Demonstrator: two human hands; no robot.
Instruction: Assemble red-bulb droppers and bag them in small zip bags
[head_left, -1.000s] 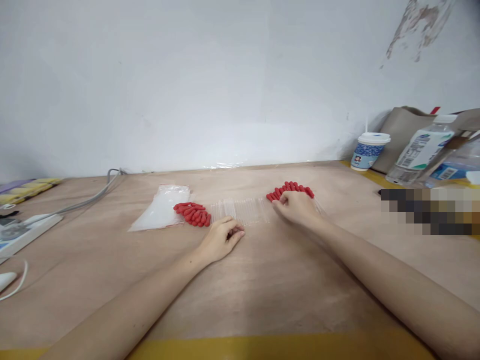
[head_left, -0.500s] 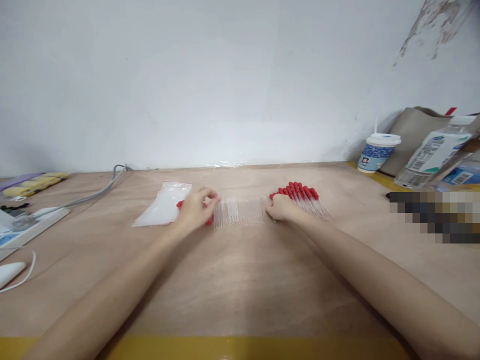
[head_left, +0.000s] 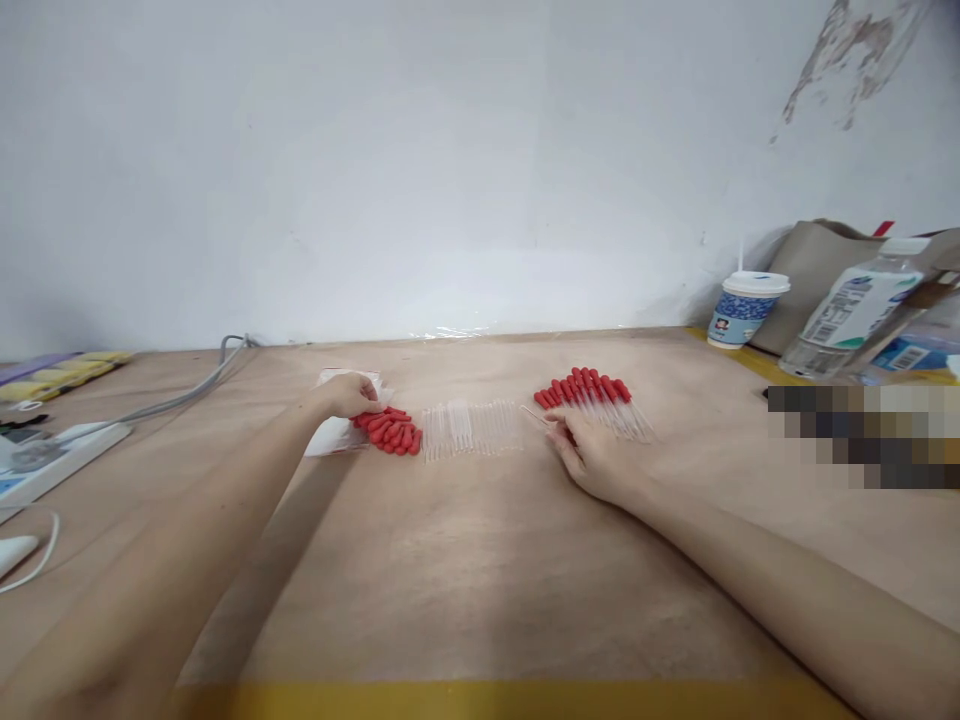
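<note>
My left hand (head_left: 354,394) is at the upper left of a pile of red rubber bulbs (head_left: 394,432). Its fingers are pinched on a bulb at the pile's edge, mostly hidden by the fingertips. Between the hands lies a row of thin clear glass dropper tubes (head_left: 469,428), side by side. My right hand (head_left: 589,450) is closed, holding one thin clear tube (head_left: 534,414) that points left from its fingertips. Just behind that hand, droppers with red bulbs fitted (head_left: 589,385) lie fanned out. A white plastic bag (head_left: 330,437) lies partly under my left hand.
At the right stand a paper cup with a straw (head_left: 746,310), a plastic bottle (head_left: 851,310) and a grey bag (head_left: 799,270). A power strip (head_left: 67,465) with a grey cable (head_left: 176,400) is on the left. Yellow tape (head_left: 480,700) runs along the front table edge.
My left hand has moved left from beside the tubes to the bulb pile, uncovering more bulbs. The right hand has shifted slightly right and nearer, and a tube now shows in its fingers.
</note>
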